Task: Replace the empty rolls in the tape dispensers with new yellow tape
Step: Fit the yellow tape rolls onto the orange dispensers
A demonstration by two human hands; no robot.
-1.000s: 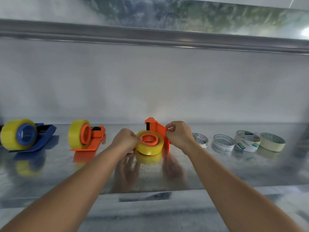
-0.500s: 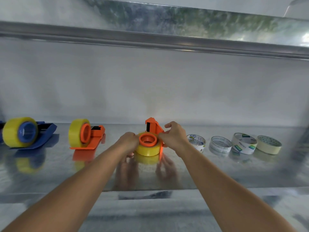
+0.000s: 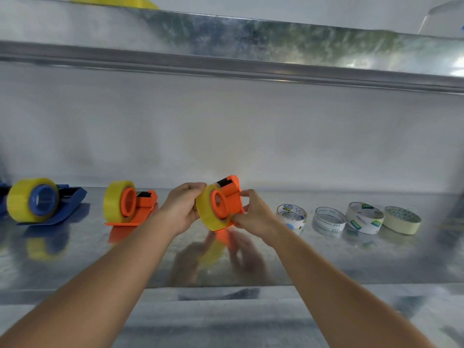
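Observation:
I hold an orange tape dispenser (image 3: 232, 197) with a yellow tape roll (image 3: 206, 212) on its orange hub, lifted and tilted just above the metal shelf (image 3: 326, 262). My left hand (image 3: 182, 209) grips the roll's left side. My right hand (image 3: 253, 214) grips the dispenser's lower right side. To the left stand a second orange dispenser (image 3: 140, 209) and a blue dispenser (image 3: 62, 204), each loaded with yellow tape. Several empty or nearly empty rolls (image 3: 329, 218) lie in a row to the right.
The shelf's white back wall rises close behind the objects. An upper metal shelf edge (image 3: 251, 69) runs overhead, with something yellow (image 3: 113, 1) on top. A lower metal ledge (image 3: 226, 317) lies in front.
The dispenser with the yellow roll lay flat on the shelf, hub up. Both hands have raised it and turned it upright, so the roll's face points toward me and left.

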